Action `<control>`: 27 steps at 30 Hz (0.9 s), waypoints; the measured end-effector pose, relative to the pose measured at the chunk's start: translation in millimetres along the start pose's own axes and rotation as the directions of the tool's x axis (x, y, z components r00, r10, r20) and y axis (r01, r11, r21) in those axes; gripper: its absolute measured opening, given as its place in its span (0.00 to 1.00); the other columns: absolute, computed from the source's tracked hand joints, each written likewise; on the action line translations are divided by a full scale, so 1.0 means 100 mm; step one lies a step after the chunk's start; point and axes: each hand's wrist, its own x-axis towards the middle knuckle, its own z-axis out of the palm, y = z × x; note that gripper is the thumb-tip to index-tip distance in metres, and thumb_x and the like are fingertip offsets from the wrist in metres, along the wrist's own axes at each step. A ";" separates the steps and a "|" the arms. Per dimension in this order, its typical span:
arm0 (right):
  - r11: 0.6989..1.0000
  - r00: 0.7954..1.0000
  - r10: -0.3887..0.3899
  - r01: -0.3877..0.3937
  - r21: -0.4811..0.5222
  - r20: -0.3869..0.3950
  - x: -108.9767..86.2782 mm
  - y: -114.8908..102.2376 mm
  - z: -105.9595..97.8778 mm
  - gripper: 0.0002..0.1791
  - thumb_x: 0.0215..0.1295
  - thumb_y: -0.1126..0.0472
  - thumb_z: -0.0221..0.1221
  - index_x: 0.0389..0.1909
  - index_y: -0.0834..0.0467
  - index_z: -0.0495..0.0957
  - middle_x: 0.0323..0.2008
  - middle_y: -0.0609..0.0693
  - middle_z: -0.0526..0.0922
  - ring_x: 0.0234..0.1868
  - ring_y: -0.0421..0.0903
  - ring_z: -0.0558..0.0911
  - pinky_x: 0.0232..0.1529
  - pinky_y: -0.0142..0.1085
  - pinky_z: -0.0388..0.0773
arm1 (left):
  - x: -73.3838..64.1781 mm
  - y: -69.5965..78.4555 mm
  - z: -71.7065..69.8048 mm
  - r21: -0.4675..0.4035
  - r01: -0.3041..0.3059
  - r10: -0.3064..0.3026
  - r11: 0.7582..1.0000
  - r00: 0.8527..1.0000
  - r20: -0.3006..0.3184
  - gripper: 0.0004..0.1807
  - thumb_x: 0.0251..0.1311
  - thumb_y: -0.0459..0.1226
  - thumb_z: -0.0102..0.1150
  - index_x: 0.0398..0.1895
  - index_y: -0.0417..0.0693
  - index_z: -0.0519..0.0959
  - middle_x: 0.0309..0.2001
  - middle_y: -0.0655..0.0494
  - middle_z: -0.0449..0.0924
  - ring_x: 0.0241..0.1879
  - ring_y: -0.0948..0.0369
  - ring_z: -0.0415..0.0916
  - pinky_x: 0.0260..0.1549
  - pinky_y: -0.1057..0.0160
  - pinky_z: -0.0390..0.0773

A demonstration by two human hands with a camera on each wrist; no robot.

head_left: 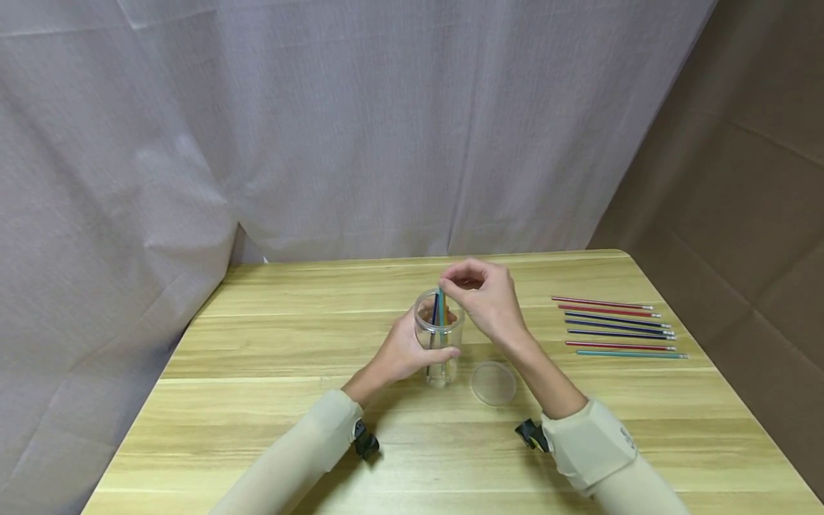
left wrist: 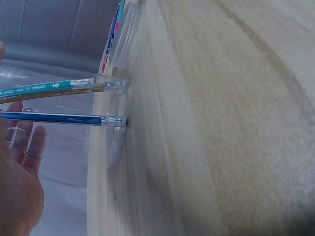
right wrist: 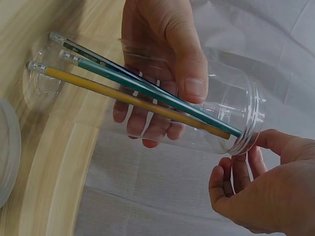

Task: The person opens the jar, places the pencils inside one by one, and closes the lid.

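A clear plastic jar (head_left: 454, 350) stands upright with its mouth uncovered. My left hand (head_left: 402, 347) grips it round the side, thumb across the front and fingers behind. Inside lean a yellow pencil (right wrist: 133, 101), a dark blue pencil (left wrist: 54, 117) and a teal pencil (right wrist: 123, 78), eraser ends down. At the jar's mouth my right hand (head_left: 491, 299) pinches the upper end of the teal pencil between thumb and forefinger. In the left wrist view, the teal pencil's eraser sits higher than the other two, which reach the jar's bottom.
A round clear lid (head_left: 493, 383) lies flat on the wooden table (head_left: 277, 343), just right of the jar. Farther right, several red, dark blue and teal pencils (head_left: 621, 345) lie in a row, erasers to the right. Grey cloth (head_left: 347, 143) hangs behind the table.
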 end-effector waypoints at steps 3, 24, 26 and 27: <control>0.999 1.000 -0.001 0.000 -0.040 -0.006 0.00 0.00 0.00 0.04 0.67 0.66 0.70 0.39 0.63 0.88 0.36 0.55 0.89 0.38 0.48 0.85 0.41 0.28 0.81 | 0.00 0.00 0.00 -0.002 -0.004 0.004 1.000 1.000 0.000 0.39 0.53 0.35 0.83 0.67 0.40 0.72 0.56 0.55 0.85 0.53 0.61 0.84 0.57 0.58 0.83; 0.966 0.994 -0.108 0.103 -0.239 -0.009 -0.03 0.03 0.03 0.02 0.63 0.64 0.73 0.35 0.59 0.90 0.38 0.52 0.90 0.39 0.52 0.84 0.47 0.47 0.82 | -0.02 0.00 0.01 0.013 0.007 -0.007 1.000 1.000 -0.021 0.44 0.53 0.38 0.84 0.72 0.55 0.71 0.57 0.56 0.85 0.54 0.59 0.84 0.57 0.57 0.84; 0.961 0.993 -0.121 0.115 -0.250 -0.008 -0.03 0.03 0.03 0.03 0.62 0.64 0.73 0.35 0.59 0.90 0.38 0.52 0.90 0.39 0.52 0.84 0.47 0.48 0.83 | -0.02 0.00 0.01 0.016 0.006 -0.006 1.000 1.000 -0.023 0.44 0.52 0.38 0.84 0.72 0.55 0.71 0.57 0.56 0.85 0.54 0.59 0.84 0.57 0.56 0.84; 0.958 0.992 -0.130 0.124 -0.258 -0.007 -0.03 0.03 0.03 0.03 0.62 0.65 0.73 0.35 0.59 0.90 0.38 0.52 0.90 0.39 0.52 0.84 0.46 0.48 0.83 | -0.02 0.00 0.01 0.018 0.008 -0.008 1.000 1.000 -0.024 0.44 0.52 0.39 0.84 0.72 0.55 0.71 0.57 0.57 0.85 0.54 0.59 0.84 0.57 0.56 0.83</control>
